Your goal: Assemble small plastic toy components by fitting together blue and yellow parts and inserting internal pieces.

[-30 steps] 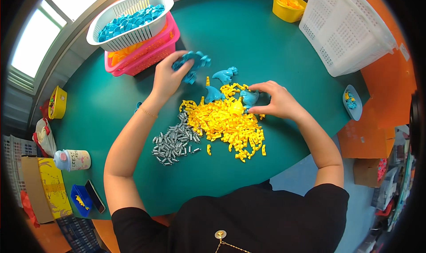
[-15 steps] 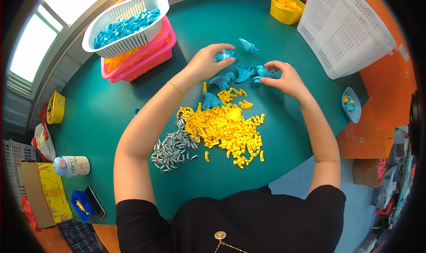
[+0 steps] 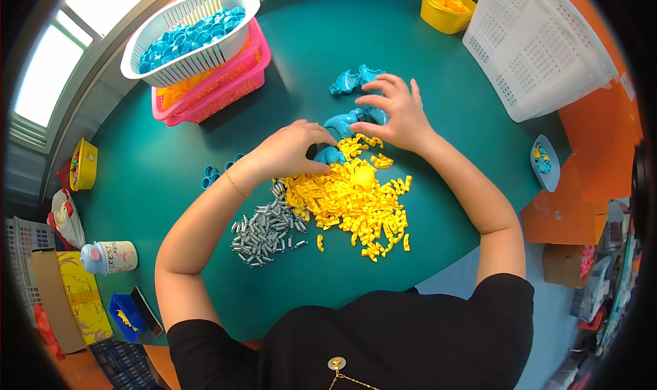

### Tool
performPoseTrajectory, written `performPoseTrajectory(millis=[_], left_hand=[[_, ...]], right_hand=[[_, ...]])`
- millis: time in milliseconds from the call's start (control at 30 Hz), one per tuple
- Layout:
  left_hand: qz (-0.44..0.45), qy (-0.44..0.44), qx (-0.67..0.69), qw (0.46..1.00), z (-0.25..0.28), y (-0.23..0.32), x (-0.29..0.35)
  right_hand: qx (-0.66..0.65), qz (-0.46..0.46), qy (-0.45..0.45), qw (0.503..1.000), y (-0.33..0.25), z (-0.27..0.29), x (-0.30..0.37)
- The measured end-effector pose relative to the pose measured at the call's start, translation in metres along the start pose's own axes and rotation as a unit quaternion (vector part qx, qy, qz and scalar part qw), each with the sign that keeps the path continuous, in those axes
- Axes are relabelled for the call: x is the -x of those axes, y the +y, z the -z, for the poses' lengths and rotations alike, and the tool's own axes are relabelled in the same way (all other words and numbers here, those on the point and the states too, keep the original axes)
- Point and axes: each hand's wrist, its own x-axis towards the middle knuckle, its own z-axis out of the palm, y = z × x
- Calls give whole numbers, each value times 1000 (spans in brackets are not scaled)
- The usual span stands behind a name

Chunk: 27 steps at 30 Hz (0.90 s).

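My left hand curls around a blue moulded plastic piece at the upper edge of the yellow pile, thumb below and fingers above it. Spread fingers of my right hand hover over another blue piece, partly hidden by them. A rounded blue piece lies between the two hands. Farther off are two more, one blue piece and a second blue piece. Many small curved yellow plastic parts are heaped nearer me, beside a pile of short silver metal cylinders.
Blue rings lie left of my forearm. A white basket of blue rings sits on pink baskets at the far left. White crates and a yellow tub stand far right. A jar is left.
My left hand has come nearer, down to the blue piece by the yellow pile. The right has shifted left. Blue pieces at the back now lie in different places.
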Motion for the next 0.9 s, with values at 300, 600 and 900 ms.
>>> performPoseTrajectory(millis=[300, 600, 900], left_hand=[[92, -18, 111, 989, 9, 10, 10], [187, 86, 393, 896, 21, -11, 2], [173, 148, 449, 864, 3, -19, -75]], right_hand=[[17, -64, -186, 980, -24, -4, -25], [-13, -144, 53, 988, 5, 31, -29], [-161, 33, -166, 972, -18, 55, 29]])
